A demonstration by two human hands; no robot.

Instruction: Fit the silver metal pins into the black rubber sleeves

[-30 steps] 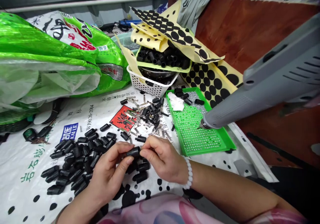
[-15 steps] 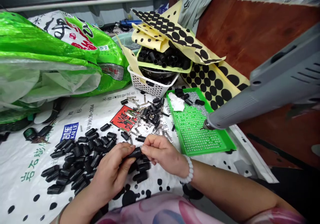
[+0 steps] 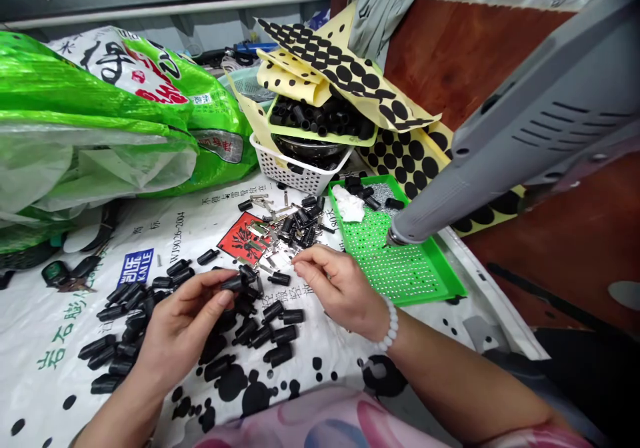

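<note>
My left hand [image 3: 187, 321] pinches a small black plastic cylinder [image 3: 234, 283] between thumb and fingers, above a heap of similar black cylinders [image 3: 127, 338]. To its right, my right hand [image 3: 337, 285] has thumb and forefinger together at the near edge of a pile of thin metal strips [image 3: 270, 251] and small black parts [image 3: 303, 225]. Whatever its fingertips may hold is too small to make out. More black cylinders [image 3: 283, 335] lie on the printed white sheet between the two hands.
A grey electric screwdriver [image 3: 450, 181] slants in from the right, its tip over a green perforated tray [image 3: 453, 288] containing small screws. Behind are a white basket [image 3: 295, 176], yellow sheets of black round stickers [image 3: 345, 68] and a large green bag [image 3: 215, 101].
My hands have moved apart. The left went left and slightly up with a black cylinder; the right moved up and right to the metal strips. The view has shifted slightly.
</note>
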